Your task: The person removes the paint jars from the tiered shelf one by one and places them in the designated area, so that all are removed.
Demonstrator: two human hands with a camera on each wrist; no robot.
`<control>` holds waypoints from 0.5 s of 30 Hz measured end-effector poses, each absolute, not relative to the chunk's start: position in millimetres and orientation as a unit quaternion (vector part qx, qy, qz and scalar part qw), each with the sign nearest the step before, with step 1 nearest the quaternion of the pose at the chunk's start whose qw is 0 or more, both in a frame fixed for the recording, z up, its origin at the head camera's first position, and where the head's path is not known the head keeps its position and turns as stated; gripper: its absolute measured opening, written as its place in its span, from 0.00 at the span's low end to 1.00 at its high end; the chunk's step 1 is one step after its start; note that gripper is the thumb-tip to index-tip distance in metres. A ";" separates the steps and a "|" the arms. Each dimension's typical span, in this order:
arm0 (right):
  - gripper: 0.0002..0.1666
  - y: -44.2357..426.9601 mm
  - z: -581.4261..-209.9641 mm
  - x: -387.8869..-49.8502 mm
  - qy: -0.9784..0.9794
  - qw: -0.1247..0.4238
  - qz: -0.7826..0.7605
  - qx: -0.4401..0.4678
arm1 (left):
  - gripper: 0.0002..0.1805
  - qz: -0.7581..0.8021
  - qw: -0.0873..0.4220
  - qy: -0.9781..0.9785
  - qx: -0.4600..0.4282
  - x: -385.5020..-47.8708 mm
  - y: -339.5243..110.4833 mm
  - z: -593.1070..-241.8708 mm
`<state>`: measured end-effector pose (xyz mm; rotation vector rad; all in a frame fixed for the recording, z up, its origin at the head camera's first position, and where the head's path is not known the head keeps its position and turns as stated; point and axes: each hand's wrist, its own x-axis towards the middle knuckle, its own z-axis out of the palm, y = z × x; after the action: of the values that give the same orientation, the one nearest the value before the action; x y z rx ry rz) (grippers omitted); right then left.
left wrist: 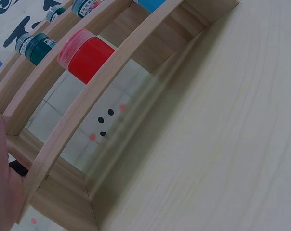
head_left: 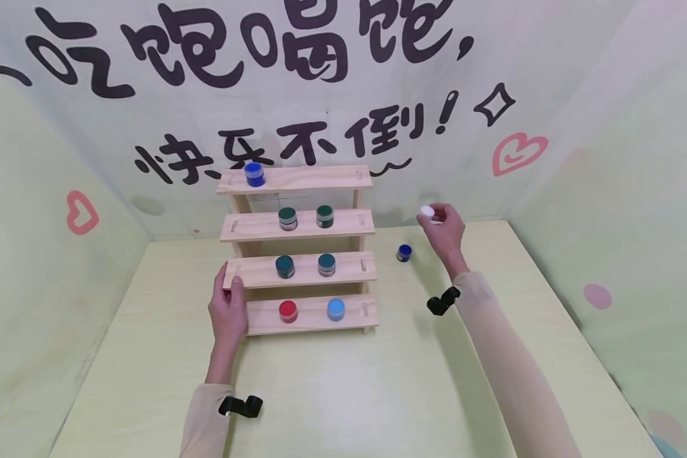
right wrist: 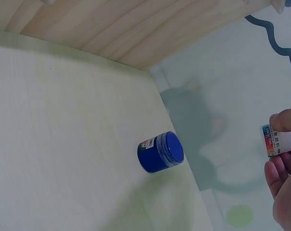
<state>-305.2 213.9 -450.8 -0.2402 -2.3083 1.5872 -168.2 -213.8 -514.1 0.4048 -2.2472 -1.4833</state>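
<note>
Above the table to the right of the rack, my right hand (head_left: pixel 446 236) pinches a small white paint jar (head_left: pixel 427 210) between thumb and fingers. In the right wrist view, the jar's printed label (right wrist: pixel 272 141) shows. At the left end of the four-tier wooden rack (head_left: pixel 320 177), my left hand (head_left: pixel 228 315) grips the frame, thumb on its front side. A dark blue paint jar (right wrist: pixel 160 153) stands on the table right of the rack, below my right hand. The bottom shelf bears a red jar (head_left: pixel 288 311) and a light blue jar (head_left: pixel 336 310).
Two teal jars, one being the left teal jar (head_left: pixel 284 266), stand on the second shelf up. Above them are two green jars, including the right green jar (head_left: pixel 324 216). A blue jar (head_left: pixel 254 174) tops the rack's left. Behind hangs a printed wall sheet (head_left: pixel 320 102).
</note>
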 end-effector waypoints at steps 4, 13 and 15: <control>0.25 217.8 -461.5 -301.4 -0.812 0.159 0.555 -0.088 | 0.27 -0.533 0.212 -0.805 0.150 -168.3 -213.8 -514.7; 0.25 225.6 -483.8 -290.7 -0.820 0.142 0.544 -0.103 | 0.27 -0.533 0.216 -0.805 0.148 -169.0 -212.6 -515.6; 0.25 227.4 -487.9 -288.0 -0.820 0.135 0.545 -0.109 | 0.27 -0.533 0.215 -0.805 0.147 -169.3 -212.1 -515.6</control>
<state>-288.0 227.4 -487.9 -0.3163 -2.3759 1.5788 -169.3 -212.1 -515.6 0.4076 -2.2330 -1.4770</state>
